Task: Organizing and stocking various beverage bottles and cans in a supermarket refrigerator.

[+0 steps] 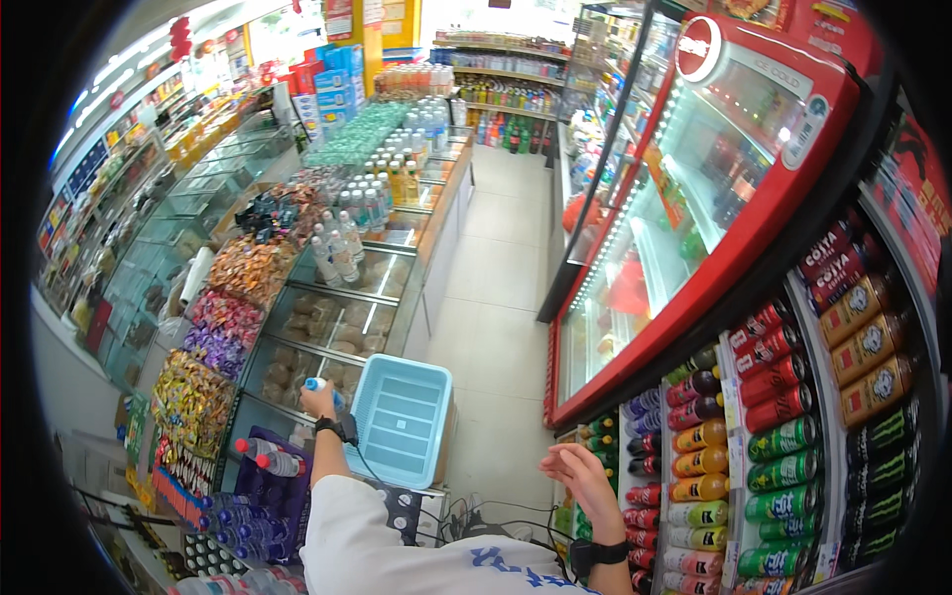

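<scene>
My left hand [319, 401] is closed around a small bottle [316, 384] with a blue and white top, over the glass counter at the left rim of a light blue plastic basket [401, 421]. Most of the bottle is hidden by my fingers. No goods show inside the basket, which has a slotted bottom. My right hand [583, 478] hangs in the air to the right of the basket, palm turned inward and fingers stretched out, holding nothing. Rows of drink bottles on the right-hand shelf are the nearest things to it.
Clear water bottles [337, 248] stand on the glass counter, past wrapped sweets [218, 332]. A red-framed drinks fridge [684, 228] and shelves of cans [783, 446] line the right. Pale floor tiles [501, 268] run between. Black cables [486, 511] lie near my body.
</scene>
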A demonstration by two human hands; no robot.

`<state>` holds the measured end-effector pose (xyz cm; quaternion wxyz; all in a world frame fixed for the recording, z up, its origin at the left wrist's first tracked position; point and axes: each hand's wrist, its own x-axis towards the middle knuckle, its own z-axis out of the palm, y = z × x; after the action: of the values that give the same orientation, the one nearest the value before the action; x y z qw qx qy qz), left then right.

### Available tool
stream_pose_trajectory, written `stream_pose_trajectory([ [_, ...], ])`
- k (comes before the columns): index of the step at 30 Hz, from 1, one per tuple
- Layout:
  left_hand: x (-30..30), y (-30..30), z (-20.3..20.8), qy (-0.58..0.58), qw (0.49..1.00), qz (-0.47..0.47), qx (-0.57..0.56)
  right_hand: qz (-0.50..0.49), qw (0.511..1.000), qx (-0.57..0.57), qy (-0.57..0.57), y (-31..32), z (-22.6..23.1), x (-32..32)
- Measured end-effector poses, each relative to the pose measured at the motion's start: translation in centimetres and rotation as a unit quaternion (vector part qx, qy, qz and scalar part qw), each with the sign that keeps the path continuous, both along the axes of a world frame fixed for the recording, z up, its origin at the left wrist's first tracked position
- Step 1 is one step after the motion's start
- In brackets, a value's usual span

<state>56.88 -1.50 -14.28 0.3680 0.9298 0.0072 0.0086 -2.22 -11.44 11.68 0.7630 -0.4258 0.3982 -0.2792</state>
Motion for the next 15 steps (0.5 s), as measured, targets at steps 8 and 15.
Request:
stream_pose_trajectory([
  [8,-2.5,-0.5,-3.3,0.120,0.959,0.044,-0.251,-0.057,0.998,-0.014,-0.025,1.5,0.7,-1.3],
  [15,-12.9,-4.1,1.6,-0.054,0.936,0.086,-0.336,-0.102,0.993,-0.038,-0.041,4.8,1.0,-5.7],
])
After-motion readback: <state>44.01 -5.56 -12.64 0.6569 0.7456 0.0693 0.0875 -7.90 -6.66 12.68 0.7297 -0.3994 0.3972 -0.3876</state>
